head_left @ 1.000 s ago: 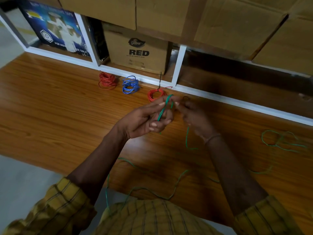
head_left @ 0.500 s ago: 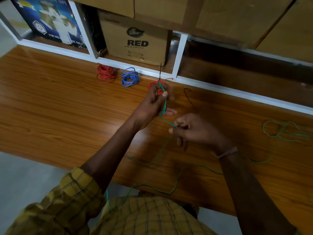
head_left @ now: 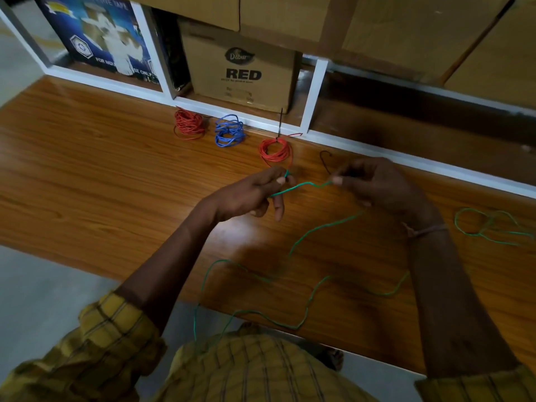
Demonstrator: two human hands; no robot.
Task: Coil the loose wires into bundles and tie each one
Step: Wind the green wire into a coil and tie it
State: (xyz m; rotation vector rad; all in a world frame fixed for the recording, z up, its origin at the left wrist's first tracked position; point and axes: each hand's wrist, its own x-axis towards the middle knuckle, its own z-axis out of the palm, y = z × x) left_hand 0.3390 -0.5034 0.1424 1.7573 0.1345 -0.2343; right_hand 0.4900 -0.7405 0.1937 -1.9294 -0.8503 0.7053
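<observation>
The left hand (head_left: 255,192) pinches the green wire (head_left: 301,185) between thumb and fingers, with the first small turns of it at the fingertips. The right hand (head_left: 377,184) grasps the same wire a little further along, so a short piece is stretched between the two hands above the worktop (head_left: 87,169). Half a second ago the right hand was lower and nearer to the person, and the left hand was lifted toward the far side. Now the right hand has moved up and to the right, and the two hands are almost at one level. I think this means one more length of wire is drawn out, ready to be laid around the left fingers as the next turn.

The coiling is only at its beginning. Most of the green wire is lying loose on the worktop: it runs from under the right hand toward the near edge, hangs over it at the person's shirt, and goes away to the right, where some loose loops (head_left: 487,224) rest.

At the far side, by the white shelf frame (head_left: 316,94), three bundles are already made: a red bundle (head_left: 188,124) at the left, a blue bundle (head_left: 229,132) just beside it, and another red coil (head_left: 275,149) with a dark tie. A thin dark piece (head_left: 324,161) lies near the right hand; it may be the next tie, but I cannot tell.
</observation>
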